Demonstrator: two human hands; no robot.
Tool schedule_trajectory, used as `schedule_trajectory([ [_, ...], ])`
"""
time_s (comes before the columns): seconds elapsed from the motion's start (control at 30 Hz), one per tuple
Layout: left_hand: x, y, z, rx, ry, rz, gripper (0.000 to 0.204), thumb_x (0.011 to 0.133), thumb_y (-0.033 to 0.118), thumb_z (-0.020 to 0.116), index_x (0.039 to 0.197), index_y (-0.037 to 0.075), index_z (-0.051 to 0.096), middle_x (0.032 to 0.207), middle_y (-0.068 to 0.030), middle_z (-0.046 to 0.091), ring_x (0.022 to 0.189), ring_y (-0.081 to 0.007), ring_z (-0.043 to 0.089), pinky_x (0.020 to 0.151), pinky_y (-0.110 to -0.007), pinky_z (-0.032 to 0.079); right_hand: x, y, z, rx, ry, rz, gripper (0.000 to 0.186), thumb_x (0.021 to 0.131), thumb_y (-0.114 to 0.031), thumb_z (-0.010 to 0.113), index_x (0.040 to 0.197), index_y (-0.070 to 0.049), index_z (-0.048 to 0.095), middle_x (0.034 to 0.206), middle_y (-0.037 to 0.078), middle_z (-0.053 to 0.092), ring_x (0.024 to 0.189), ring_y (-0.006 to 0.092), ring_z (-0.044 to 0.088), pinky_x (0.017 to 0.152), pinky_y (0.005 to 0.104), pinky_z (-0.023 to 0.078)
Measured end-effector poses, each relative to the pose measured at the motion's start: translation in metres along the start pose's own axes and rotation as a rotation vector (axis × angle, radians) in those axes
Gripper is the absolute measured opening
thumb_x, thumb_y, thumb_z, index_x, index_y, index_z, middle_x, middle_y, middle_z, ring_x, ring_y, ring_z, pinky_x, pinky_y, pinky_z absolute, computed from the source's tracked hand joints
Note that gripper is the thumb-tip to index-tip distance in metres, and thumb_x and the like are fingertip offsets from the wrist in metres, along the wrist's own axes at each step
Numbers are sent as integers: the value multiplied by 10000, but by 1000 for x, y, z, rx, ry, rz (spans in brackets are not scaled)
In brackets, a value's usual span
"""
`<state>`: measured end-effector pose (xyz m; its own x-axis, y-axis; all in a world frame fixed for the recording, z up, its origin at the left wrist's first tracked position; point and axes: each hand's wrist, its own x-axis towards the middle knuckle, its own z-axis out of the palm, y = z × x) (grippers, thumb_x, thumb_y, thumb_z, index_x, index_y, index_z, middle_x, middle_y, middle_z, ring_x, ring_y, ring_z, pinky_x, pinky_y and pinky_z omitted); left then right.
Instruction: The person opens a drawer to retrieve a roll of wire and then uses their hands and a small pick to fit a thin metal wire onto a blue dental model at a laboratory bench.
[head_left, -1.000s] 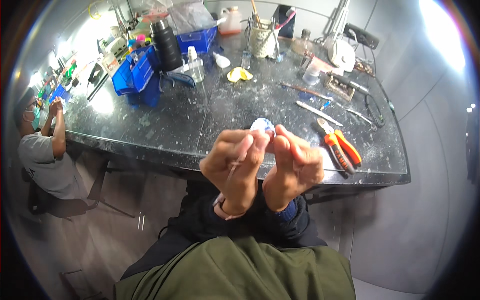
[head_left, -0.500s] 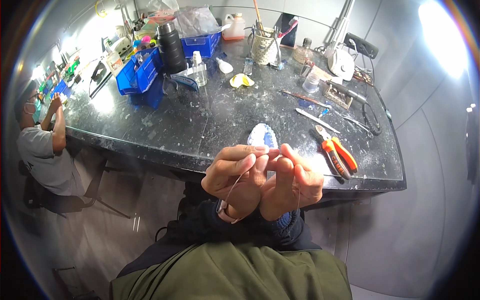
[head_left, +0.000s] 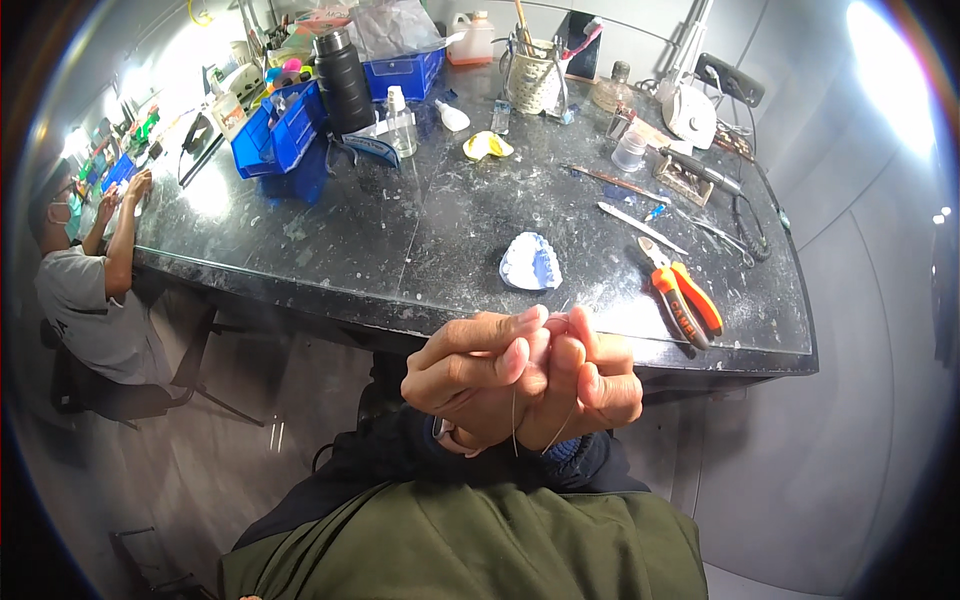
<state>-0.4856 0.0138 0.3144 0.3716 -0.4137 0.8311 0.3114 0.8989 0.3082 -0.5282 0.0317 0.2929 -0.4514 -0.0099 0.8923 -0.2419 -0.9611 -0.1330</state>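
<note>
My left hand (head_left: 470,375) and my right hand (head_left: 590,380) are pressed together at the bench's front edge, fingertips pinching a thin wire (head_left: 515,420) whose two ends hang below them. The middle of the wire is partly hidden by my fingers. Just beyond my hands sits a white and blue dental cast (head_left: 530,262) on the dark bench (head_left: 360,240). To the right of the cast lie orange-and-black cutting pliers (head_left: 685,300).
Blue bins (head_left: 275,135), a black flask (head_left: 345,85) and a tool cup (head_left: 535,80) stand behind. A knife (head_left: 640,225), handpiece (head_left: 710,175) and yellow piece (head_left: 487,146) lie farther back. A masked co-worker (head_left: 95,320) sits at the far left.
My hands have drawn down toward me, uncovering the dental cast. The wire's ends now hang closer together beneath my fingers. The co-worker's hands have shifted to the right.
</note>
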Motion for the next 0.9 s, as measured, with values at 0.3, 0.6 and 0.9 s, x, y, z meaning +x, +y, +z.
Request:
schedule_trajectory([
  [0.3,-2,-4,-10,85,2,-33,271,613,25,760,779,57,548,847,-151,622,684,-167,644,539,-254,523,4,-3,16,-101,93,90,248,684,117,672,823,-27,525,891,266,600,799,293,646,681,367,545],
  [0.6,-7,5,5,140,215,11,285,624,27,758,816,60,550,869,-173,624,657,-157,634,551,-244,525,4,-9,16,-113,69,112,259,685,121,668,835,-41,534,884,249,611,760,267,655,652,342,548],
  [0.9,9,1,-15,-9,36,12,187,695,-64,659,816,52,576,873,-191,624,697,-198,648,590,-287,548,8,-6,20,29,149,201,222,725,88,649,841,-48,517,884,257,605,771,273,650,627,342,553],
])
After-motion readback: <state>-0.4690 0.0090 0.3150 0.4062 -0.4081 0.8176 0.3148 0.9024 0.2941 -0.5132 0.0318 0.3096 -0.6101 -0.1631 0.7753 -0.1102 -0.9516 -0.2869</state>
